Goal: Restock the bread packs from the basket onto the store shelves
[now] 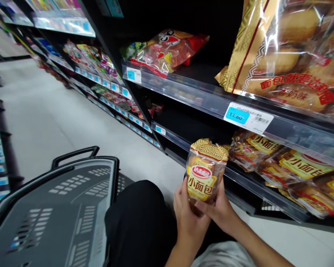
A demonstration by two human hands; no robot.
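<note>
"While the fingers [180,196] of both hands clamp on, what do they hold?"

"A bread bag [204,172]. The left hand [190,218] and right hand [219,211] hold it up, just beside a shelf [247,184] of more bread bags [300,170]. A gray basket [72,200] sits near."

Grey shopping basket [52,207], supermarket shelves [200,92], price tag [248,117]

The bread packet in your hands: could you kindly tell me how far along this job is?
Done: the packet is off the shelf. In hand: your left hand and right hand hold it. Left: similar packets lie on the lower shelf; the grey basket sits beside you.
</note>
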